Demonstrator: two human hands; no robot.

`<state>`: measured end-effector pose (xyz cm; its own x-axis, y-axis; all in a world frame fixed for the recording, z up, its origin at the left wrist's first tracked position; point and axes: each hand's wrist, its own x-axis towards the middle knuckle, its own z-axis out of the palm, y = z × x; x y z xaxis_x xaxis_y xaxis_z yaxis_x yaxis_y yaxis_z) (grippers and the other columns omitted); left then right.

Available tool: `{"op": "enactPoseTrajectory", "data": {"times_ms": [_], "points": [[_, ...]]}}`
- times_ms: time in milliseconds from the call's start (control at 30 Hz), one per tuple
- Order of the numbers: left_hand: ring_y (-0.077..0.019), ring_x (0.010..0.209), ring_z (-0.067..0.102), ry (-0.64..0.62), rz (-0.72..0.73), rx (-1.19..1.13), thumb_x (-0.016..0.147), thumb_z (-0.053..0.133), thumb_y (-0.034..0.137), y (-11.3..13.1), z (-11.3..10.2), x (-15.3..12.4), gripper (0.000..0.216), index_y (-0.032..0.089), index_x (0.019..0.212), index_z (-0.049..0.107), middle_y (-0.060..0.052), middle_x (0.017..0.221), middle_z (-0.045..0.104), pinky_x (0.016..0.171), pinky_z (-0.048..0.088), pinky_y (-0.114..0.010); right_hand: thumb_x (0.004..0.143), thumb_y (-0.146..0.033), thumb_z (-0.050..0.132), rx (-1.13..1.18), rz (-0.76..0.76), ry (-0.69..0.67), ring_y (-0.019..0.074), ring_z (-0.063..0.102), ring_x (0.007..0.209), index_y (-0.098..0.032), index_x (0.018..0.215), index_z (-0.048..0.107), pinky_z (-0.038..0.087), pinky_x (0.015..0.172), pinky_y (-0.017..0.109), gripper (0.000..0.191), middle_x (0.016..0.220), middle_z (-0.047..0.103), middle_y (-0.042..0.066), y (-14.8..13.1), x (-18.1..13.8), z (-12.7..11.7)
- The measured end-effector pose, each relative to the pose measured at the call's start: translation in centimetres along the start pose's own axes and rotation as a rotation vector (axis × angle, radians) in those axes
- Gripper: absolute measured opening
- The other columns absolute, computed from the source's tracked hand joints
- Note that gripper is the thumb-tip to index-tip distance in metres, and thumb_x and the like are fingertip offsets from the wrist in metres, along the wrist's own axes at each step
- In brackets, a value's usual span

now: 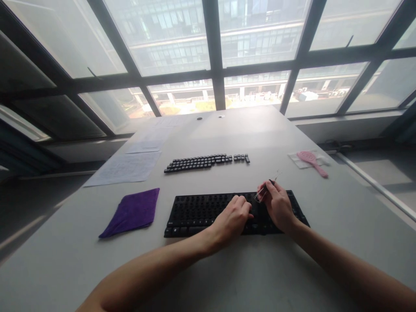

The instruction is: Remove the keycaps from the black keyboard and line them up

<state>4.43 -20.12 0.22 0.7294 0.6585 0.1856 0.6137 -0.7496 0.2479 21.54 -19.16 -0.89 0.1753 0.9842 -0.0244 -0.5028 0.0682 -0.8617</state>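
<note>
Keyboard (201,207) lies on the table (65,264) under your hands; many keys (198,163) are off, lined up beyond, front ones still on. Your right hand (278,203) grips a wire tool (269,185); whether your curled left hand (234,215) holds anything, I cannot tell.

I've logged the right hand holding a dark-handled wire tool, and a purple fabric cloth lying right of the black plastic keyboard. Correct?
Not quite: the head view shows the purple cloth left of the black keyboard. The right hand does hold the wire tool.
</note>
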Motion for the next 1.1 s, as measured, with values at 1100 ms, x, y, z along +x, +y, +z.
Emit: {"op": "enactPoseTrajectory", "data": {"times_ms": [1100], "points": [[-0.0207,0.092,0.055,0.164,-0.064,-0.331,0.095,0.055,0.018,-1.2,-0.3,-1.4,0.013,0.016,0.099,0.067,-0.007,0.093,0.061,0.085,0.048,-0.033,0.091,-0.039,0.065,0.008,0.091,-0.172,0.0123,0.051,0.062,-0.017,0.081,0.064,0.042,0.059,0.026,0.023,0.077,0.062,0.002,0.1,-0.6,0.8]]}}
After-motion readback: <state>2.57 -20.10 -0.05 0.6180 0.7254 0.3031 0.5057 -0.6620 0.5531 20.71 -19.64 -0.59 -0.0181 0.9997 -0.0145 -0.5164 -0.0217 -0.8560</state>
